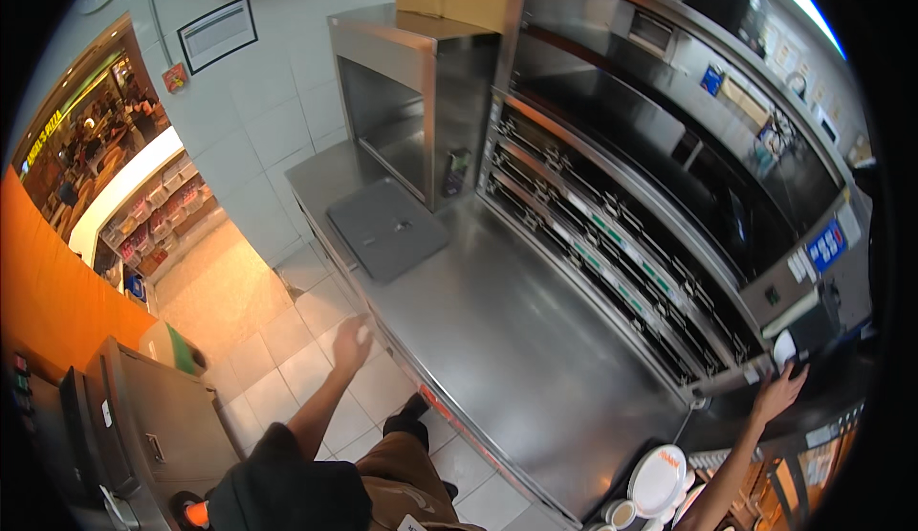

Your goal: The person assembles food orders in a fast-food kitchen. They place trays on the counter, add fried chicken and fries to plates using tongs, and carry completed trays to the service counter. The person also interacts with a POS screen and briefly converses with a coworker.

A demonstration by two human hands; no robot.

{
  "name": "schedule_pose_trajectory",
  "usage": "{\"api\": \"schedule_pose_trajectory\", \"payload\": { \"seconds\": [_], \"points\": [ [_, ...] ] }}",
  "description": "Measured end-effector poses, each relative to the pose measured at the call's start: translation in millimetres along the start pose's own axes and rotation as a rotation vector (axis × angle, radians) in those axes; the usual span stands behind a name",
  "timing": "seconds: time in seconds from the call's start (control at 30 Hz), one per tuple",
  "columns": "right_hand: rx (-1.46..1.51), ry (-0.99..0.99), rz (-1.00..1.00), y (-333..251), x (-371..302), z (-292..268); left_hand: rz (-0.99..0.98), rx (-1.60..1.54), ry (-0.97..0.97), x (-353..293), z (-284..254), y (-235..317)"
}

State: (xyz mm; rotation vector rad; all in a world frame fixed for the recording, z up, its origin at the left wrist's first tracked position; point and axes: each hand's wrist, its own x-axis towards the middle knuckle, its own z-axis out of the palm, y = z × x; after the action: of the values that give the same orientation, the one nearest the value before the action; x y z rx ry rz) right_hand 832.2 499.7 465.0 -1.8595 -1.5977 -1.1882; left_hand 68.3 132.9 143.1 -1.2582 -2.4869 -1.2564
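The left hand [352, 342] hangs over the tiled floor [359, 400], just beside the front edge of the steel counter [497, 340], its fingers loosely bent and partly apart. The right hand [778, 397] reaches out past the counter's right end, fingers stretched and a little apart, close to a white piece of paper [784, 347] at a dark machine [809, 316]; whether the fingertips touch either one cannot be told.

A broad stretch of bare steel runs along the counter between a grey board [387, 229] and the white lids [658, 481]. The board lies near the counter's left end, close to the front edge, below a steel box [435, 110]. The lids sit at the near right corner, beside the right forearm. The rack [593, 234] borders the counter's back edge. Floor tiles stretch between the counter and a cabinet [167, 426], leading to the doorway on the left.
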Motion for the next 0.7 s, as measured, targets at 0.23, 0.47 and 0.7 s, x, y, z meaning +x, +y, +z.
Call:
{"api": "schedule_pose_trajectory", "payload": {
  "seconds": [0.23,0.47,0.7],
  "points": [
    [0.505,-0.109,0.041,-25,-43,-3,0.155,0.294,-0.171,164,106,-29],
    [0.745,-0.363,0.464,-113,-182,-181,0.272,0.12,-0.16,230,99,-89],
    [1.177,-0.182,1.217,-191,-208,-278,0.325,0.122,-0.399,212,122,-88]
  ]
}}
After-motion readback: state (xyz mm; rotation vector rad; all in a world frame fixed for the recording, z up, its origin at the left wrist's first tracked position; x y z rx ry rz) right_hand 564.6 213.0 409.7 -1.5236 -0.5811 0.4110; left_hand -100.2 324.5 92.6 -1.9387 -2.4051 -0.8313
